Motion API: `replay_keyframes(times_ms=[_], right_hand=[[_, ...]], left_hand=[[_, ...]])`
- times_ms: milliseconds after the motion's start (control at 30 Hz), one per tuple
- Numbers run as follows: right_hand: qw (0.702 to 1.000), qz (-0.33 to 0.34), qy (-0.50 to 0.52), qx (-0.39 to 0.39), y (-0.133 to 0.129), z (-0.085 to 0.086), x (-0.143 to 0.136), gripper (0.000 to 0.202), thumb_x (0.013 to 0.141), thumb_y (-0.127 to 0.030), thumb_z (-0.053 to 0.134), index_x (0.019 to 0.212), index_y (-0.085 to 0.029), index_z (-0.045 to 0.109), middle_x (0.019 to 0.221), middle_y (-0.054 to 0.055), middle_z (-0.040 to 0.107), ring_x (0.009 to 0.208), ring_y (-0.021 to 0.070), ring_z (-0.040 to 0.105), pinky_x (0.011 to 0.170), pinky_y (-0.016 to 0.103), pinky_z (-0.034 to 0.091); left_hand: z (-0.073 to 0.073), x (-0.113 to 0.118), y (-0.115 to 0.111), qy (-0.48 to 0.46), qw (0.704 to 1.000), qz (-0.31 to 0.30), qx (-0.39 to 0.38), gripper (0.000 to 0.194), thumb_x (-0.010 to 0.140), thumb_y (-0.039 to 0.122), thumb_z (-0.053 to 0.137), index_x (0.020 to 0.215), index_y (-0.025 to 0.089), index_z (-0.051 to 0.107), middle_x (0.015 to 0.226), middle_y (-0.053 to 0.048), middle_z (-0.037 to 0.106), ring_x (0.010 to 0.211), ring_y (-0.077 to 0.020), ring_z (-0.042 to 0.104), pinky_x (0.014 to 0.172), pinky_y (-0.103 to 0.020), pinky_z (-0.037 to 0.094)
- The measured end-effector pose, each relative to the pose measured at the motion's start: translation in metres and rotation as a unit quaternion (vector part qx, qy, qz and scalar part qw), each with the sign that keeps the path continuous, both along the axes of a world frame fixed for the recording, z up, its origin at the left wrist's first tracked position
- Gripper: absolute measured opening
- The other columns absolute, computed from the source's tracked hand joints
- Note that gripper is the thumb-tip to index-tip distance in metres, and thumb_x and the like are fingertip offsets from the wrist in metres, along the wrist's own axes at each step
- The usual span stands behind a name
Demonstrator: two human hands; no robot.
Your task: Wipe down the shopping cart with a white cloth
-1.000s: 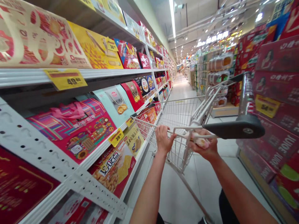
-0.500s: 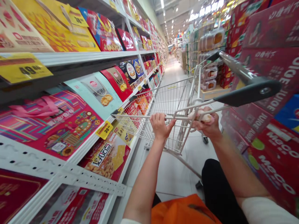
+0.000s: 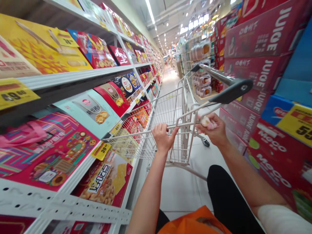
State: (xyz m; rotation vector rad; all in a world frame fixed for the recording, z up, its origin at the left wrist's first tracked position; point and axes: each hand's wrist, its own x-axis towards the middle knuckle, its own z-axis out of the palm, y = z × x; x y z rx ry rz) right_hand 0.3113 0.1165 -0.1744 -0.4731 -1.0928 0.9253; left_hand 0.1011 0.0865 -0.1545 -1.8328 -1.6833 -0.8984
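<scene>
A wire shopping cart (image 3: 170,107) stands in the aisle in front of me, turned at an angle, its basket reaching toward the shelves. My left hand (image 3: 162,137) is closed over the cart's top rim, thumb pointing right. On the right side of the cart, my right hand (image 3: 214,129) is closed on a small crumpled pinkish-white item (image 3: 207,123) beside the frame. What that item is cannot be made out. The cart's grey push handle (image 3: 231,91) rises above my right hand, and neither hand touches it.
Shelves of boxed snacks (image 3: 107,175) with a white edge (image 3: 80,73) run along the left. Stacked red cartons (image 3: 255,42) line the right, near a yellow price sign (image 3: 298,123). A tiled floor (image 3: 170,188) leads far ahead. My black-clad knee (image 3: 219,182) is close behind the cart.
The view has shifted, so the cart handle and right-hand cartons appear further left. My right hand has moved slightly off the cart frame, showing more of the pinkish-white item. My left hand keeps its hold.
</scene>
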Motion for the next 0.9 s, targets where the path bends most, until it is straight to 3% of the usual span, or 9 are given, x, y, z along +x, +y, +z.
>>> replay_keyframes(times_ms=[133, 233, 367, 467, 567, 633, 767, 900], right_hand=[[0.996, 0.09, -0.016, -0.008, 0.005, 0.007, 0.006, 0.056, 0.05, -0.043, 0.096, 0.071, -0.021, 0.049, 0.075, -0.006, 0.068, 0.046, 0.0057, 0.054, 0.036, 0.019, 0.048], [0.998, 0.067, -0.02, 0.005, 0.002, 0.006, 0.005, 0.054, 0.055, -0.047, 0.094, 0.069, -0.022, 0.047, 0.073, -0.006, 0.064, 0.047, 0.006, 0.053, 0.038, 0.02, 0.05], [0.996, -0.072, -0.023, 0.043, -0.011, 0.007, 0.001, 0.051, 0.06, -0.048, 0.091, 0.07, -0.023, 0.048, 0.074, -0.006, 0.06, 0.056, 0.0089, 0.055, 0.045, 0.022, 0.052], [0.981, -0.184, -0.015, 0.064, -0.016, 0.011, -0.001, 0.045, 0.066, -0.049, 0.087, 0.08, -0.023, 0.053, 0.086, -0.002, 0.062, 0.07, 0.0113, 0.061, 0.058, 0.024, 0.055], [0.973, -0.218, -0.018, 0.07, -0.017, 0.009, -0.008, 0.039, 0.084, -0.056, 0.069, 0.1, -0.024, 0.054, 0.097, 0.001, 0.063, 0.078, 0.0125, 0.063, 0.069, 0.026, 0.056], [0.965, -0.241, -0.054, 0.083, -0.019, 0.005, -0.012, 0.03, 0.093, -0.052, 0.057, 0.105, -0.024, 0.055, 0.099, 0.003, 0.064, 0.084, 0.014, 0.065, 0.076, 0.027, 0.056], [0.919, -0.312, -0.181, 0.156, -0.031, 0.001, -0.005, 0.011, 0.097, -0.034, 0.054, 0.099, -0.024, 0.059, 0.098, 0.005, 0.066, 0.095, 0.0179, 0.067, 0.084, 0.033, 0.056], [0.847, -0.463, -0.201, 0.169, -0.038, 0.022, 0.014, 0.012, 0.096, -0.032, 0.057, 0.101, -0.023, 0.064, 0.105, 0.01, 0.063, 0.105, 0.0233, 0.064, 0.09, 0.043, 0.057]], left_hand=[[0.015, -0.004, -0.007, 0.051, 0.997, -0.011, -0.058, 0.049, 0.094, 0.067, 0.045, 0.072, 0.023, 0.049, 0.076, -0.003, 0.061, 0.08, -0.0223, 0.053, 0.077, -0.036, 0.031], [0.023, -0.006, -0.01, 0.078, 0.993, -0.011, -0.085, 0.049, 0.094, 0.067, 0.043, 0.073, 0.023, 0.051, 0.076, -0.003, 0.062, 0.079, -0.0223, 0.054, 0.074, -0.035, 0.03], [0.024, -0.005, -0.01, 0.086, 0.993, 0.0, -0.077, 0.049, 0.095, 0.066, 0.041, 0.074, 0.023, 0.052, 0.077, -0.005, 0.062, 0.079, -0.0237, 0.054, 0.074, -0.035, 0.03], [0.022, -0.003, -0.009, 0.093, 0.993, 0.004, -0.072, 0.049, 0.096, 0.065, 0.04, 0.075, 0.023, 0.053, 0.077, -0.005, 0.062, 0.08, -0.0244, 0.054, 0.074, -0.036, 0.031], [0.022, 0.0, -0.008, 0.097, 0.992, 0.01, -0.074, 0.049, 0.096, 0.066, 0.039, 0.075, 0.023, 0.053, 0.078, -0.006, 0.062, 0.08, -0.0253, 0.055, 0.074, -0.036, 0.031], [0.021, 0.001, -0.008, 0.098, 0.992, 0.013, -0.075, 0.05, 0.096, 0.066, 0.038, 0.075, 0.023, 0.053, 0.079, -0.007, 0.063, 0.081, -0.0259, 0.055, 0.075, -0.037, 0.031], [0.021, 0.002, -0.008, 0.101, 0.992, 0.014, -0.072, 0.051, 0.095, 0.068, 0.037, 0.078, 0.023, 0.055, 0.08, -0.008, 0.064, 0.081, -0.0266, 0.055, 0.075, -0.037, 0.031], [0.02, 0.003, -0.007, 0.107, 0.991, 0.023, -0.07, 0.052, 0.096, 0.067, 0.035, 0.079, 0.023, 0.056, 0.081, -0.009, 0.064, 0.083, -0.0276, 0.055, 0.074, -0.037, 0.03]])
